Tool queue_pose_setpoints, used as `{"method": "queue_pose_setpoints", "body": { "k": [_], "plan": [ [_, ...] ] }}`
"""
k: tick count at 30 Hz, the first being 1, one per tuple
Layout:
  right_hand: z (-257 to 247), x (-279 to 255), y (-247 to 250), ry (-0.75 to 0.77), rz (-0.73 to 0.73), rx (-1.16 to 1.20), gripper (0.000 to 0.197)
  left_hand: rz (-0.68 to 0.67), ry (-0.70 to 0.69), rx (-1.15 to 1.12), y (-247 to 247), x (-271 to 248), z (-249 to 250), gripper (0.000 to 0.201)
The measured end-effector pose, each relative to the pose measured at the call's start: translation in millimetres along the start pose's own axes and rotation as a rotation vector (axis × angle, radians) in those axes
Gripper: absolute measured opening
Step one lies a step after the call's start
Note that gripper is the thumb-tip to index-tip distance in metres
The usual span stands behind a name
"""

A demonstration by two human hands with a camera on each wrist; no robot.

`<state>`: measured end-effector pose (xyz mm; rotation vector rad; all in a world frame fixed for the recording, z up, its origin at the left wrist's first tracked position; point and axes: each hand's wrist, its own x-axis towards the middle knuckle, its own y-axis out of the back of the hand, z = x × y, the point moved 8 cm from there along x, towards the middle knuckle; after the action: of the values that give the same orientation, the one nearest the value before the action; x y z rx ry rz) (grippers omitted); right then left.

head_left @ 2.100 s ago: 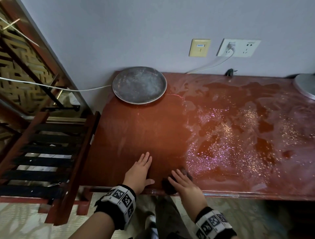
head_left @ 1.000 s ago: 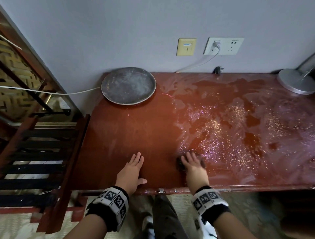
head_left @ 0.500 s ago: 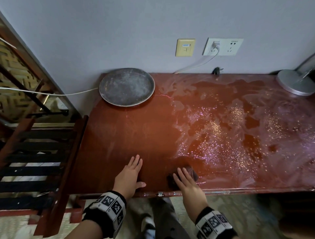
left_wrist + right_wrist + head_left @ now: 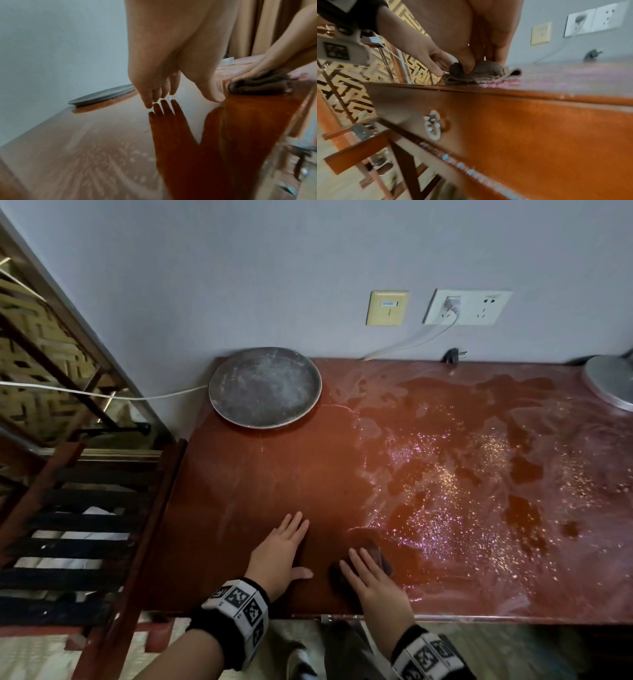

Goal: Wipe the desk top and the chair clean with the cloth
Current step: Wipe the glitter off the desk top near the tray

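The red-brown desk top (image 4: pixel 246 484) is dry and dusty on the left; its right half (image 4: pixel 462 491) is wet and streaked. My left hand (image 4: pixel 282 546) lies flat on the dry part near the front edge, fingers straight (image 4: pixel 163 88). Just to its right, my right hand (image 4: pixel 373 580) presses straight fingers on a bunched dark brown cloth (image 4: pixel 378 554) at the edge of the wet area. In the right wrist view the thumb of my right hand (image 4: pixel 479 54) digs into the cloth (image 4: pixel 481 74) close to the desk's front edge. The slatted wooden chair (image 4: pixel 85 529) stands left of the desk.
A dusty grey round plate (image 4: pixel 265 386) sits at the desk's back left corner. A round metal lamp base (image 4: pixel 613 381) stands at the back right. A loose black plug (image 4: pixel 454 356) lies by the wall under the socket (image 4: pixel 466 306). A drawer with a metal pull (image 4: pixel 433 124) is below the front edge.
My right hand has drawn the cloth back from the wet patch toward the front edge and slightly left. My left hand has stayed flat in the same spot.
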<state>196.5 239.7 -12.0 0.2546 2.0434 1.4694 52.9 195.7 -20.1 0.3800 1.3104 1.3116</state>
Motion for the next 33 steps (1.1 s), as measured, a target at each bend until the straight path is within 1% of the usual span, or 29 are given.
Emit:
{"method": "queue_pose_setpoints", "body": {
  "k": [1, 3, 5, 6, 8, 9, 11, 13, 15, 16, 18, 20, 21, 22, 24, 26, 27, 28, 29, 30, 31, 32, 33],
  "plan": [
    [6, 11, 14, -0.029, 0.040, 0.051, 0.080, 0.008, -0.013, -0.002, 0, 4, 3, 0.089],
    [19, 39, 28, -0.054, 0.041, 0.060, 0.068, 0.013, -0.029, -0.016, -3, 10, 8, 0.090],
    [26, 55, 34, -0.110, -0.005, 0.138, 0.065, 0.025, -0.043, -0.031, -2, 13, 12, 0.089],
    [26, 57, 33, -0.102, 0.015, 0.147, 0.064, 0.047, -0.056, -0.046, 0, 14, 15, 0.087],
    [26, 46, 25, -0.052, 0.043, 0.212, 0.060, 0.141, -0.124, -0.071, 6, 14, 25, 0.078],
    [32, 38, 24, -0.046, 0.080, 0.259, 0.057, 0.193, -0.170, -0.071, 8, 15, 32, 0.070],
    [62, 24, 25, -0.127, 0.149, 0.296, 0.059, 0.281, -0.307, -0.015, 13, 16, 54, 0.055],
    [97, 20, 26, -0.215, 0.087, 0.182, 0.069, 0.198, -0.404, 0.065, 1, 25, 76, 0.046],
    [119, 23, 21, -0.244, -0.046, 0.049, 0.081, 0.113, -0.452, 0.139, -14, 38, 92, 0.046],
    [124, 26, 20, -0.239, -0.099, 0.038, 0.086, 0.113, -0.452, 0.144, -18, 46, 95, 0.043],
    [128, 33, 19, -0.216, -0.151, 0.041, 0.090, 0.170, -0.466, 0.152, -9, 56, 101, 0.037],
    [129, 36, 21, -0.206, -0.170, 0.034, 0.090, 0.210, -0.423, 0.137, 5, 68, 97, 0.047],
    [129, 37, 20, -0.209, -0.172, 0.037, 0.090, 0.194, -0.369, 0.162, 11, 77, 90, 0.050],
    [130, 37, 20, -0.216, -0.174, 0.044, 0.090, 0.214, -0.321, 0.187, 20, 82, 83, 0.052],
    [130, 37, 20, -0.225, -0.178, 0.048, 0.090, 0.231, -0.309, 0.220, 28, 89, 80, 0.053],
    [130, 36, 20, -0.230, -0.188, 0.046, 0.091, 0.268, -0.375, 0.216, 22, 77, 83, 0.057],
    [131, 36, 20, -0.231, -0.186, 0.045, 0.091, 0.287, -0.454, 0.264, 12, 65, 87, 0.059],
    [131, 37, 21, -0.232, -0.187, 0.050, 0.091, 0.251, -0.512, 0.292, -4, 50, 89, 0.058],
    [130, 37, 21, -0.232, -0.190, 0.056, 0.091, 0.220, -0.585, 0.298, -20, 35, 91, 0.052],
    [130, 37, 22, -0.233, -0.193, 0.061, 0.090, 0.171, -0.655, 0.314, -33, 21, 94, 0.046],
    [130, 37, 22, -0.235, -0.195, 0.064, 0.090, 0.107, -0.698, 0.335, -45, 15, 95, 0.046],
    [130, 37, 22, -0.240, -0.199, 0.070, 0.091, 0.086, -0.715, 0.348, -48, 15, 95, 0.046],
    [131, 37, 23, -0.247, -0.204, 0.079, 0.092, 0.124, -0.730, 0.352, -42, 18, 95, 0.046]
  ]
}}
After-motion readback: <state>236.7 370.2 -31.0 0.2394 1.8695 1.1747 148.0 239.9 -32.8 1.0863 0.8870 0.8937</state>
